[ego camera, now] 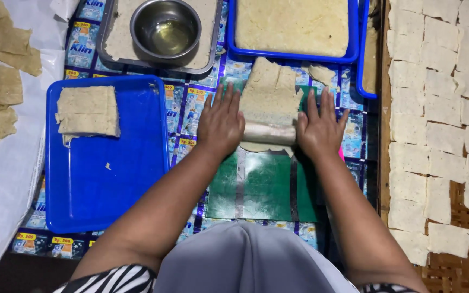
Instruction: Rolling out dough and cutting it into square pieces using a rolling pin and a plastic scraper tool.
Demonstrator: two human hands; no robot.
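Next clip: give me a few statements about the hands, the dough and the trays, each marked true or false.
1. Both hands, left hand and right hand, press flat on a rolling pin. True.
2. The dough sheet lies on a red mat. False: the mat is green.
3. The blue tray at the left holds a stack of dough pieces. True.
4. The metal bowl is upside down. False: it stands upright with liquid inside.
5. Cut squares lie at the right. True.

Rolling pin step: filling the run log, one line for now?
left hand flat on rolling pin | right hand same | dough sheet on green mat
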